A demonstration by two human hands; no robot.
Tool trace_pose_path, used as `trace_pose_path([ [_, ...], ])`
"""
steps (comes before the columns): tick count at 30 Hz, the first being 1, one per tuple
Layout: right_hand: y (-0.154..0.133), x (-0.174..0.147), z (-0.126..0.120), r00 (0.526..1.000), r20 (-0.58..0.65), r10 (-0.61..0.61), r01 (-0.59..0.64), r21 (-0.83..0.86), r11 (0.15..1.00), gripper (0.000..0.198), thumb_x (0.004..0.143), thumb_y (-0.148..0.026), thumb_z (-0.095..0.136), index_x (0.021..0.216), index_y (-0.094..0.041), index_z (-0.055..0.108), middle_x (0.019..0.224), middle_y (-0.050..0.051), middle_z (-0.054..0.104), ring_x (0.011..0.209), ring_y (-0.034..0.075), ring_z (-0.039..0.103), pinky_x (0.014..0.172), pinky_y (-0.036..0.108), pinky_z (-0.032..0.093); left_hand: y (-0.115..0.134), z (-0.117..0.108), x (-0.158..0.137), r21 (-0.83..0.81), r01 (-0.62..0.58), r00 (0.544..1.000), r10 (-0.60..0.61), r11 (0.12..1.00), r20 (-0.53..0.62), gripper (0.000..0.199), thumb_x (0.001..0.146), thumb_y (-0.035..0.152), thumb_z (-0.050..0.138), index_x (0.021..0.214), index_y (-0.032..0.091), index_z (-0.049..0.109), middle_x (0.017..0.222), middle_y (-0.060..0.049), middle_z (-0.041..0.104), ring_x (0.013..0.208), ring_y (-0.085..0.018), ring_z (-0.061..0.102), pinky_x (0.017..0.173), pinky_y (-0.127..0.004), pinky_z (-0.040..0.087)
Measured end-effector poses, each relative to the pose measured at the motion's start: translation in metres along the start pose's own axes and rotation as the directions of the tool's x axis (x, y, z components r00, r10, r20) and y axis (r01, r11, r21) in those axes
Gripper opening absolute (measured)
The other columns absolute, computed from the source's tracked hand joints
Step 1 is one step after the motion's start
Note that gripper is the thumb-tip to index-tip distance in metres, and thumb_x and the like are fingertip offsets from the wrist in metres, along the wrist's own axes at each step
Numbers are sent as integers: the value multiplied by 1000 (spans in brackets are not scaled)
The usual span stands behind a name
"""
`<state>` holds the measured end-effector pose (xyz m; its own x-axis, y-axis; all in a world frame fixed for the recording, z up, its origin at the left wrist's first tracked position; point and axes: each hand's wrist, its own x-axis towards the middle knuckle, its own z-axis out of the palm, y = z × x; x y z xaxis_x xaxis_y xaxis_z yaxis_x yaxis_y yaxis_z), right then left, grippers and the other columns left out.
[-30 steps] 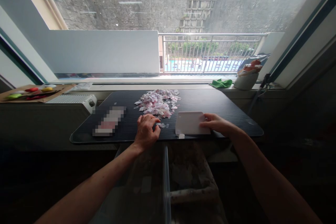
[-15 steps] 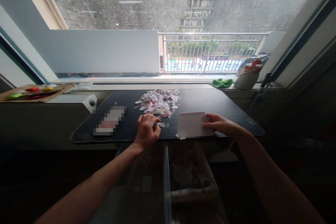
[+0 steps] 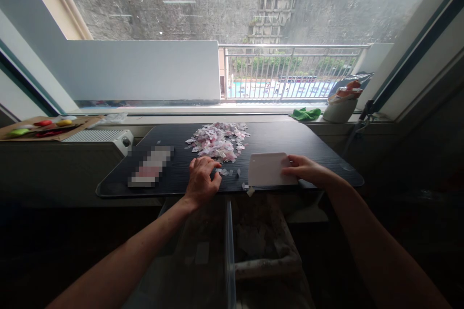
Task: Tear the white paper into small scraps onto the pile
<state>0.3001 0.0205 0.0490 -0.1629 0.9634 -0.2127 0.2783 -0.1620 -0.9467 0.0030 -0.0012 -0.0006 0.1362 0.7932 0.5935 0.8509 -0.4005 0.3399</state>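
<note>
My right hand point(image 3: 308, 171) grips the right side of a flat white plastic scraper point(image 3: 267, 169), which has rounded corners and a small hole near its upper left. The scraper is tilted over the table's front part. My left hand point(image 3: 204, 176) rests on the table with fingers bent, thumb and fingertips apart. Just right of its fingertips lie a few small paper scraps point(image 3: 224, 172). A larger heap of pale, pinkish paper scraps point(image 3: 217, 140) lies behind it. At the front edge, left of the scraper, a loose scrap point(image 3: 250, 192) overhangs.
The dark table point(image 3: 282, 135) stands against the windowsill. A blurred-out rectangular item point(image 3: 150, 166) lies on its left. Below the front edge is an open container point(image 3: 268, 266) with a pale rim. On the sill are a green cloth point(image 3: 305, 114) and a white pot point(image 3: 340, 108).
The scraper and my right hand have shifted slightly right and back. Small scraps now show left of the scraper and at the table edge. My left hand has barely moved.
</note>
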Motion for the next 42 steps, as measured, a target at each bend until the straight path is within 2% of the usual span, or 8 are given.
trace_pose_path([
  [6,0,-3,-4,999,46,-14,14,-3,1000,27,54,-15,73,79,-16,65,74,2,69,66,15,62,57,23,50,0,1,1,3,6,1000,-6,1000,0,18,74,17,49,87,20,62,98,-8,62,105,-26,54,102,-50,31],
  [13,2,8,6,998,-17,-54,53,-44,998,23,57,-15,71,78,-18,61,74,2,68,67,15,62,59,24,51,1,-1,0,1,6,1000,-6,1000,-1,19,74,18,49,87,20,62,97,-8,63,103,-26,55,101,-49,32],
  [23,5,3,-1,991,121,-63,70,-55,996,29,58,-19,71,86,-16,63,77,1,69,68,15,62,58,22,49,1,-1,1,-3,13,1000,-13,1000,18,20,73,17,49,88,20,61,97,-7,64,105,-26,54,102,-49,31],
  [26,2,5,6,992,-14,-122,121,-80,989,25,60,-19,66,85,-17,60,74,1,66,63,13,60,54,22,47,1,-1,1,-4,18,1000,-18,1000,20,20,74,17,49,89,20,62,97,-8,63,105,-26,53,103,-49,30],
  [29,-5,12,22,947,-193,-256,236,-123,964,23,64,-19,62,86,-18,55,73,0,64,61,13,59,52,22,45,1,-1,1,-2,18,999,-18,1000,27,20,74,17,49,89,20,62,98,-7,63,106,-26,52,104,-50,29],
  [35,-15,29,50,902,-146,-406,351,-300,887,18,70,-21,57,88,-21,52,71,1,66,66,15,62,61,26,47,3,-3,0,12,-46,996,45,999,75,23,78,22,50,95,22,67,97,-6,61,108,-26,50,107,-54,24],
  [38,-14,21,41,897,-147,-418,307,-473,826,18,72,-22,56,90,-22,53,70,0,67,64,15,61,60,26,45,6,-5,-1,14,-134,980,131,991,148,26,80,25,51,100,26,67,103,-6,59,114,-27,47,109,-59,15],
  [42,-6,-7,12,888,-225,-401,217,-565,796,19,69,-24,59,87,-22,55,68,-1,65,61,15,57,58,26,42,9,-5,-2,22,-115,984,111,993,138,27,80,25,51,103,22,66,103,-8,60,113,-27,48,109,-57,18],
])
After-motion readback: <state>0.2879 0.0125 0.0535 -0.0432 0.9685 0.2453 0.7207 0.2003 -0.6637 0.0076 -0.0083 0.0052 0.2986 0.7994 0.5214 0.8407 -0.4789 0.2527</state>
